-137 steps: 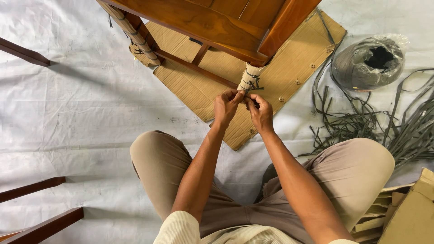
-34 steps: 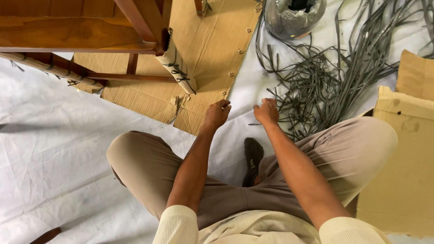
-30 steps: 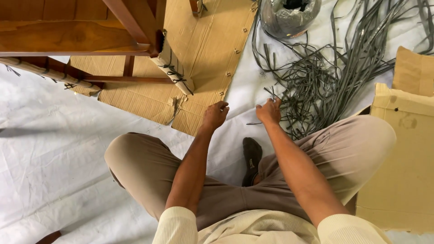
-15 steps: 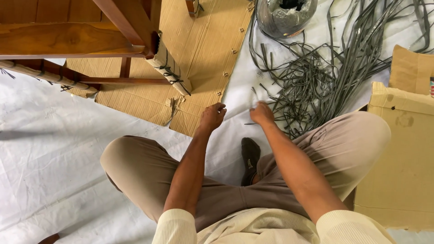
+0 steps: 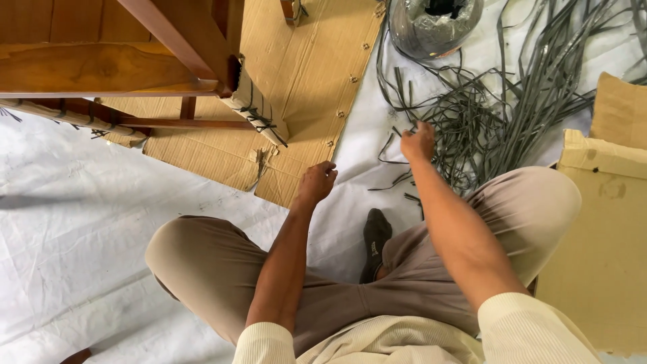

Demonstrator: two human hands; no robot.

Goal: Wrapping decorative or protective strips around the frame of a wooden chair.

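I sit cross-legged on a white sheet on the floor. My right hand is at upper centre-right of the frame, at the edge of the strips, a loose grey tangle spread over the upper right. The grip is curled closed here and touches the strips, but I cannot tell if a strip is really pinched inside, fingers hide it. My left hand is at centre, just beside the lower edge of the cardboard, half-closed, holding nothing I can see. Chair, wooden, is upper left, standing on the cardboard; its leg has pale wrap w/ dark ties. A grey roll in plastic is at top, near the strips. Another cardboard piece lies at right, beside my knee.
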